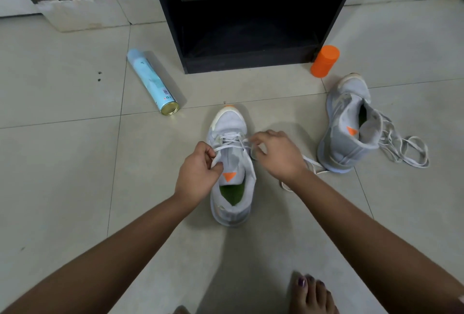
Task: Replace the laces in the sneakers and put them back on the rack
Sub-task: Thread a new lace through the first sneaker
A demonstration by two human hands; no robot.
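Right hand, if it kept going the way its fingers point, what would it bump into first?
Likely the white lace on the sneaker in front, which the right hand is pinching; past that, the left hand.

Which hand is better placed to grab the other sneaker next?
Likely right: the right hand sits nearer the other sneaker; the left hand, pinching the lace, is beyond the near sneaker.

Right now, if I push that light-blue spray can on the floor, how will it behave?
The spray can lies on its side on the smooth tiled floor, so it will probably roll rather than slide. Its gold, metal-looking base suggests a stiff body. Its weight cannot be judged.
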